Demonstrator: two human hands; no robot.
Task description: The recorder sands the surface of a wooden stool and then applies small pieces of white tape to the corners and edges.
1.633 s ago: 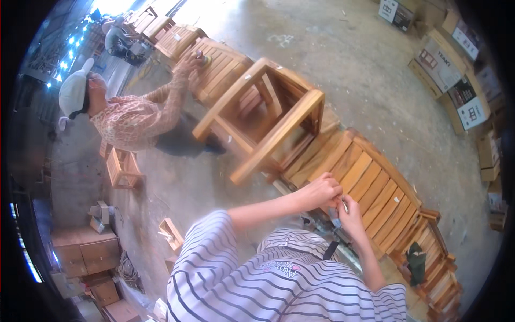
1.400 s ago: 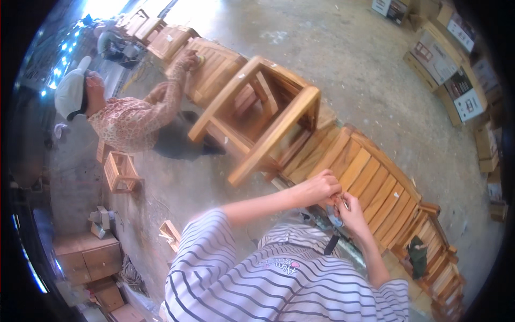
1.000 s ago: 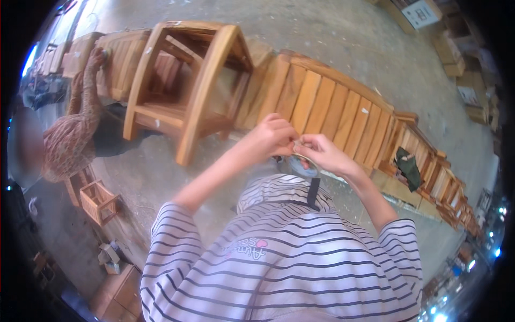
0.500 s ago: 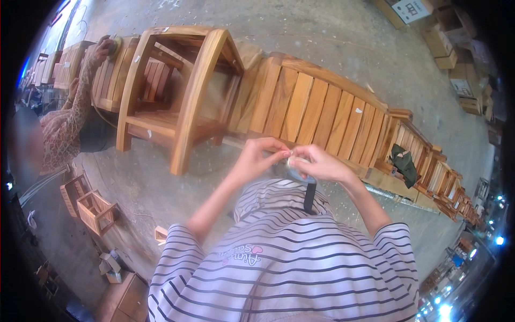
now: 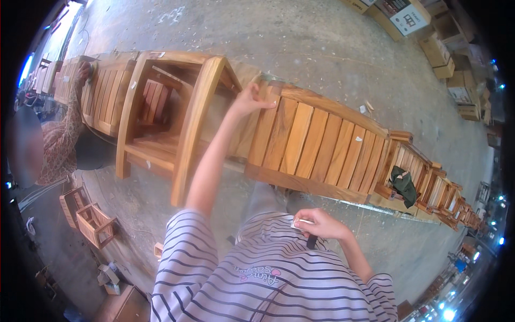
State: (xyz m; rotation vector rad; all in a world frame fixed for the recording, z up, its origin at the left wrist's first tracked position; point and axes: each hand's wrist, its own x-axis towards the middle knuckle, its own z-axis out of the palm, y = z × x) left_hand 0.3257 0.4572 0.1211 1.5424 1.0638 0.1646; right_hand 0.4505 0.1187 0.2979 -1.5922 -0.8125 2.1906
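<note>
My left hand (image 5: 253, 102) reaches to the far left corner of a slatted wooden bench top (image 5: 310, 140). Its thumb and fingers are drawn together at the frame, and a tiny pale bit shows at the fingertips, too small to name. Close to my waist, my right hand (image 5: 322, 223) is closed around a small white, flat-looking piece (image 5: 303, 221), partly hidden by the fingers. A small white patch (image 5: 359, 139) lies on one slat. Left of the bench top stands a wooden frame with legs and a lower shelf (image 5: 185, 123), bearing similar white patches.
More slatted wooden pieces (image 5: 413, 161) run off to the right, with a dark green cloth (image 5: 403, 186) on them. At far left a person's hand (image 5: 85, 71) works on another slatted piece. Cardboard boxes (image 5: 410, 21) stand far right; small wooden crates (image 5: 95, 225) sit lower left.
My hands were together at my waist and have parted. The left has moved up and away to the bench top's far left corner; the right has drawn back slightly, keeping the white piece.
</note>
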